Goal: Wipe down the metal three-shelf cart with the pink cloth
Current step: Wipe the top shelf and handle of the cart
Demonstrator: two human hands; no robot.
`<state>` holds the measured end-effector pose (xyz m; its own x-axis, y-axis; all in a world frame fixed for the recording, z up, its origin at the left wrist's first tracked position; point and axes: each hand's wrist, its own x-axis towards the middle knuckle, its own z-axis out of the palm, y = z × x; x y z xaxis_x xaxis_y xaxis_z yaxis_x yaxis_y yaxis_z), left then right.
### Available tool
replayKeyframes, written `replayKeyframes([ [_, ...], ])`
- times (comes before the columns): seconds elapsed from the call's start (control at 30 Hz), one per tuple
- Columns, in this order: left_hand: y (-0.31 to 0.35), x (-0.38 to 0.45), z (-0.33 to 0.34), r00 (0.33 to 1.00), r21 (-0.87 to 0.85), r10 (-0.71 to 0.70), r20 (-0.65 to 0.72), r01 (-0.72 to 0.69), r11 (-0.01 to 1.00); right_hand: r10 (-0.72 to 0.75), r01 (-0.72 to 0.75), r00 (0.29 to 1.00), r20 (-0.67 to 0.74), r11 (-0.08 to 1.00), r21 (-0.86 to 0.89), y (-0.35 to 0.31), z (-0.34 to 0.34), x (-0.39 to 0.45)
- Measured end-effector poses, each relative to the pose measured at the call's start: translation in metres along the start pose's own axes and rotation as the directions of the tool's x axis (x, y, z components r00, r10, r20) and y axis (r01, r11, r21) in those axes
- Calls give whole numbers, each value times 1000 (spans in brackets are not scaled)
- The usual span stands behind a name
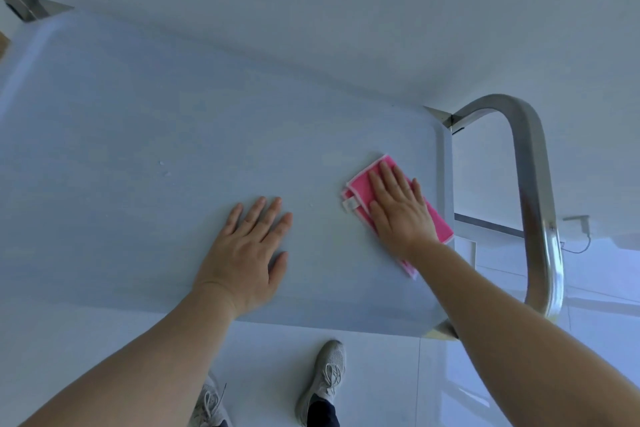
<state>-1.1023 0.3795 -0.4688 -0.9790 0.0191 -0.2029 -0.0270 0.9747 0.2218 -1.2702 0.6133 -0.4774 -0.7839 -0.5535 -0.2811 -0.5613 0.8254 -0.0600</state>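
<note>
Inspection of the top shelf (138,149) of the metal cart: the surface is in view from above, pale and reflective, with a raised rim along the right edge and a curved handle (533,184) standing just beyond it.

The pink cloth (360,184), folded into a pad, lies flat on the top shelf near the right rim. The right hand (398,208) presses down on it with the palm, fingers extended and spread; nothing is clenched, and the cloth is pinned under the hand rather than gripped. The left hand (246,246) lies flat and empty on the bare shelf near the front edge, well apart from the cloth, apparently steadying the cart.

Progress, as a judgement: work stands at the first shelf. A few small specks or droplets (166,170) remain on the surface left of centre, which suggests that portion is not yet wiped. The far-left area cannot be assessed for cleanliness. The two lower shelves are hidden beneath the top one; their condition cannot be told, and they are presumed outstanding, as are the handle and the uprights.
</note>
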Motion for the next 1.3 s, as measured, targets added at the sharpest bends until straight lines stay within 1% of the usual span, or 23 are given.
replayKeyframes([
  [0.13, -1, 2, 1, 1000, -4, 5, -15, -5, 1000, 114, -112, 992, -51, 993, 43, 32, -13, 41],
  [0.3, -1, 1, 2, 999, -1, 16, -40, -16, 1000, 192, -188, 979, -70, 980, 62, 50, -26, 89],
  [0.4, -1, 2, 1, 999, -3, 17, -36, -18, 1000, 208, -203, 975, -78, 977, 67, 52, -30, 109],
  [0.53, 1, 3, 1, 999, 0, 13, -31, -13, 1000, 190, -185, 977, -94, 981, 56, 49, -31, 119],
  [0.6, 1, 4, 0, 999, -1, 11, -32, -11, 1000, 151, -149, 984, -93, 988, 35, 44, -31, 118],
  [0.77, 3, 4, -1, 999, -13, -4, -33, 3, 1000, -7, 6, 996, -94, 1000, -17, 12, -27, 115],
  [0.9, 3, 4, -1, 999, -38, -11, -37, 9, 999, -94, 93, 994, -53, 995, -24, -8, -25, 94],
  [1.1, 2, 3, -1, 999, -87, -15, -44, 11, 996, -278, 281, 959, 51, 958, -66, -53, -5, 20],
  [1.2, 1, 2, 0, 998, -136, -17, -64, 9, 991, -334, 336, 942, 45, 939, -69, -70, 7, -24],
  [1.3, 1, 2, -1, 997, -163, -15, -82, 1, 987, -356, 359, 933, 45, 932, -58, -82, 17, -62],
])
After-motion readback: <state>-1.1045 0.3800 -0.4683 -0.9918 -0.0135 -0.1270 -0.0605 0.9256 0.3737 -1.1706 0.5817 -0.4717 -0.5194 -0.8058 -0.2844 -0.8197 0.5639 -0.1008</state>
